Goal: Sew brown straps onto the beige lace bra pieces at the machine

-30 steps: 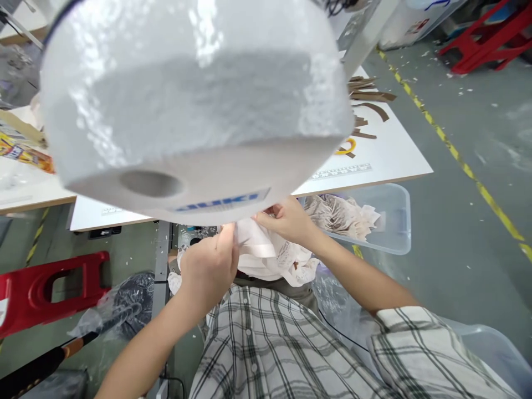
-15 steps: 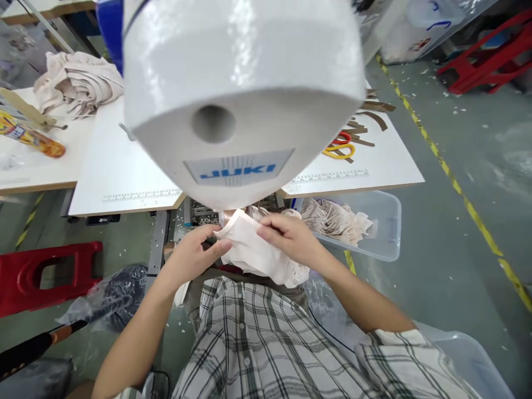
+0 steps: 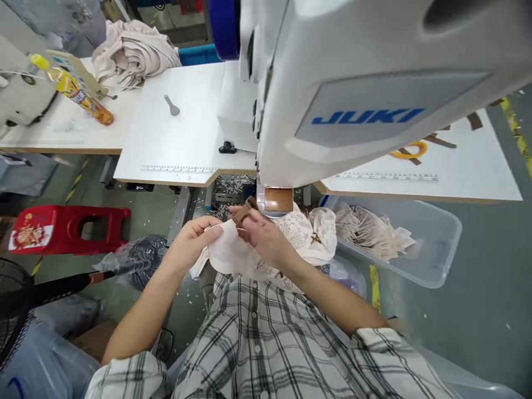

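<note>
My left hand pinches the top edge of a cream fabric piece between thumb and fingers. Close beside it, my right hand has its fingers closed about a short brown strip, which lies against the fabric's upper corner. Some right fingertips are hidden behind the strip and cloth. Cream lace fabric bunches to the right of that hand, under the head of the white sewing machine. A brown plate shows at the machine's lower end, just above my right hand.
A clear plastic bin with cream fabric pieces stands right. On the white table are yellow scissor handles and more brown strips. A drink bottle, a fabric pile and a red stool are left.
My right hand has moved closer to my left, and a brown strip now shows at the fabric's corner. The camera view has turned, so the machine appears farther right.
</note>
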The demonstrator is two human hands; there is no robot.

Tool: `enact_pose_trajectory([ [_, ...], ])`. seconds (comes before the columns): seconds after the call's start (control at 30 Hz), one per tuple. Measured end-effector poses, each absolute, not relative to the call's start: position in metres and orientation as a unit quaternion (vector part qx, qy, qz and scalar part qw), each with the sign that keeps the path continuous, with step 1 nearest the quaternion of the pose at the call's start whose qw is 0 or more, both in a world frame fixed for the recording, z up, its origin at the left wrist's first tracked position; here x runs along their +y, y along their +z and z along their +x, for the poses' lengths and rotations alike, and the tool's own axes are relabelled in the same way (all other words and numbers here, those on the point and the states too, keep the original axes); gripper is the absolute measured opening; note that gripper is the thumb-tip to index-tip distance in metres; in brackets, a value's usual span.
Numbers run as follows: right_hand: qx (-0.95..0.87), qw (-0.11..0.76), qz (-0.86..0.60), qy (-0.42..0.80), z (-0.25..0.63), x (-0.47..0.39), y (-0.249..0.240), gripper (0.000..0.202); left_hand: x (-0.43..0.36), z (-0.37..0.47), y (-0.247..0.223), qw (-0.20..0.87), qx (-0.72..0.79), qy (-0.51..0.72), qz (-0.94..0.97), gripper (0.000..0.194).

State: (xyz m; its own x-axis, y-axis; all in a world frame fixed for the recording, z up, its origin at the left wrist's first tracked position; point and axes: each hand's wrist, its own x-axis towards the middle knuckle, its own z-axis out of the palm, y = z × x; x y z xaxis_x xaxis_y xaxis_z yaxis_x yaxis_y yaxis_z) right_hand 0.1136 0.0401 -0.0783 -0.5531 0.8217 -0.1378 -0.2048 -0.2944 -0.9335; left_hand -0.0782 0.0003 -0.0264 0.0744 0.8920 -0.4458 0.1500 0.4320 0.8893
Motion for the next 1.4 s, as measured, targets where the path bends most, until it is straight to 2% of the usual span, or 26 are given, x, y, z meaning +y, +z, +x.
enact_pose_trajectory([
  [0.03,-0.428,0.369,-0.341,0.751,0.107,0.039,-0.083,0.047,0.0,-0.081,-0.031,0.576,0.615,0.294,0.452,0.034],
  [0.1,-0.387,0.412,-0.39,0.727,0.1,0.035,-0.094,0.036,0.0,-0.081,-0.044,0.457,0.673,0.285,0.506,0.032],
  [0.17,-0.43,0.437,-0.433,0.66,0.101,0.029,-0.106,0.028,-0.002,-0.076,-0.06,0.307,0.729,0.292,0.538,0.027],
  [0.2,-0.474,0.443,-0.45,0.614,0.103,0.026,-0.113,0.025,-0.003,-0.071,-0.068,0.284,0.737,0.293,0.539,0.026],
  [0.23,-0.526,0.443,-0.458,0.563,0.106,0.023,-0.121,0.021,-0.004,-0.065,-0.077,0.314,0.731,0.294,0.529,0.028],
  [0.33,-0.681,0.427,-0.43,0.41,0.115,0.019,-0.14,0.014,-0.006,-0.046,-0.097,0.541,0.638,0.321,0.445,0.037],
  [0.4,-0.746,0.408,-0.405,0.338,0.123,0.019,-0.147,0.014,-0.006,-0.036,-0.102,0.59,0.604,0.362,0.395,0.037],
  [0.5,-0.776,0.387,-0.393,0.307,0.139,0.02,-0.143,0.013,-0.005,-0.029,-0.096,0.506,0.639,0.387,0.431,0.029],
  [0.6,-0.769,0.383,-0.419,0.294,0.151,0.024,-0.129,0.023,-0.006,-0.026,-0.08,0.436,0.651,0.343,0.518,0.029],
  [0.7,-0.777,0.342,-0.439,0.295,0.153,0.03,-0.117,0.031,-0.008,-0.022,-0.069,0.448,0.629,0.326,0.546,0.032],
  [0.8,-0.769,0.332,-0.45,0.311,0.149,0.035,-0.114,0.026,-0.009,-0.017,-0.067,0.477,0.626,0.334,0.519,0.031],
  [0.97,-0.754,0.379,-0.454,0.286,0.148,0.035,-0.123,0.015,-0.005,-0.008,-0.072,0.488,0.641,0.34,0.485,0.027],
  [1.13,-0.79,0.423,-0.39,0.209,0.148,0.03,-0.13,0.017,0.002,-0.001,-0.083,0.459,0.658,0.345,0.487,0.029],
  [1.27,-0.853,0.344,-0.336,0.201,0.185,0.062,-0.137,0.02,0.012,-0.006,-0.092,0.454,0.654,0.326,0.51,0.034],
  [1.33,-0.854,0.292,-0.404,0.146,0.23,0.1,-0.134,0.026,0.016,-0.01,-0.093,0.45,0.65,0.306,0.53,0.036],
  [1.4,-0.795,0.252,-0.546,0.073,0.286,0.149,-0.122,0.039,0.017,-0.013,-0.09,0.434,0.645,0.286,0.561,0.037],
])
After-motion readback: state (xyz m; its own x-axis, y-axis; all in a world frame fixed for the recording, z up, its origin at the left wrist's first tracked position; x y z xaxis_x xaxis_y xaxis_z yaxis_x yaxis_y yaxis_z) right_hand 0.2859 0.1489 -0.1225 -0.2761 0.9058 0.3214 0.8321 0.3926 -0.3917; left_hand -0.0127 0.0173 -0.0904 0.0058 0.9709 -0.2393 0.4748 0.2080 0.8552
